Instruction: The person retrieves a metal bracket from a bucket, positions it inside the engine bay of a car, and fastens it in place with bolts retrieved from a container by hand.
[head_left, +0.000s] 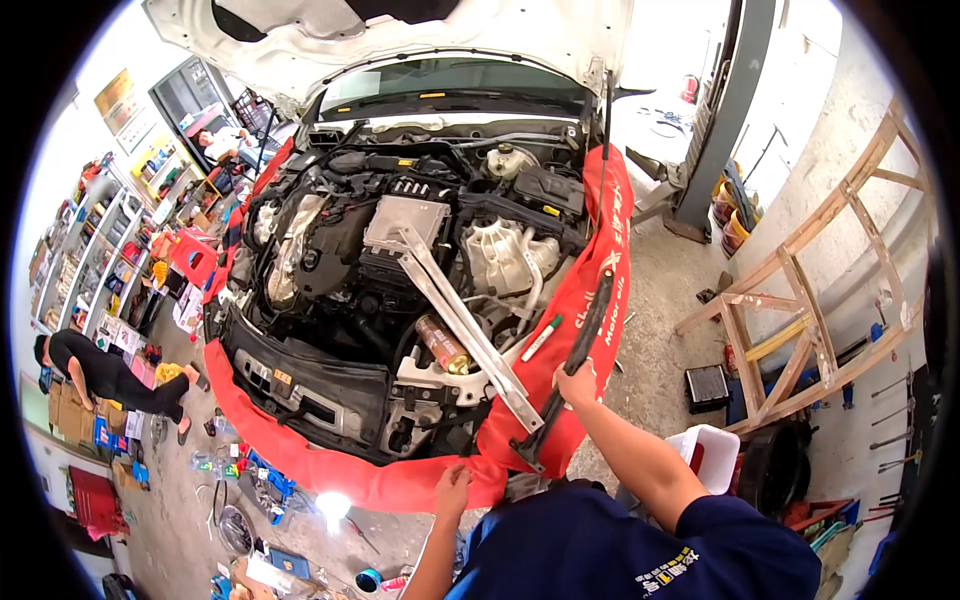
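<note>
My right hand (577, 384) is wrapped round a long black bar (588, 335) that lies slantwise over the red fender cover (604, 240). Low at the car's front edge, my left hand (454, 488) has its fingers pressed together beside the red cover; whatever they hold is too small to name. Two silver metal strips (470, 335) rest across the engine bay, from the grey box (405, 224) to the cover. A spray can (442, 345) lies to their left. Between the strips and the black bar is a green and white marker (541, 338).
The raised hood (380, 50) is above the engine bay. A wooden frame (790, 300) leans at the right wall, near a white bin (712, 455). Another person (110, 370) bends over at the left. Tools and parts litter the floor.
</note>
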